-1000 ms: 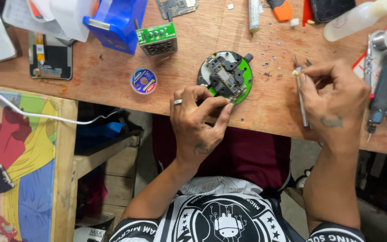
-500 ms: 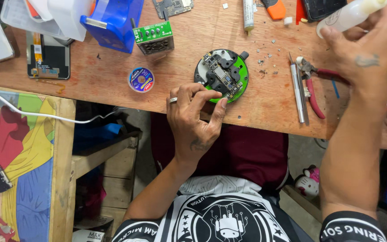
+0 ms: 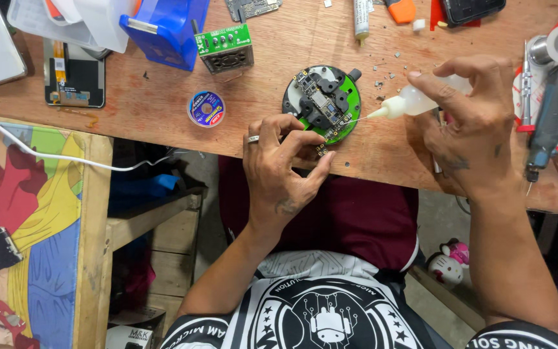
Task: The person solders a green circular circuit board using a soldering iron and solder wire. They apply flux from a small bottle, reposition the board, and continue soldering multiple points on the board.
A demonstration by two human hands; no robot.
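Head view: the left hand (image 3: 279, 171) pinches the near edge of a round green fixture (image 3: 322, 103) on the wooden counter (image 3: 163, 97). The right hand (image 3: 469, 123) has its fingers wrapped around a squeeze bottle (image 3: 414, 102), its needle tip touching the circuit board (image 3: 321, 102) clamped there.

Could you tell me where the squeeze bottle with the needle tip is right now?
In the head view, the bottle is in the right hand at right of centre, its needle tip pointing left at the round green fixture that the left hand steadies.
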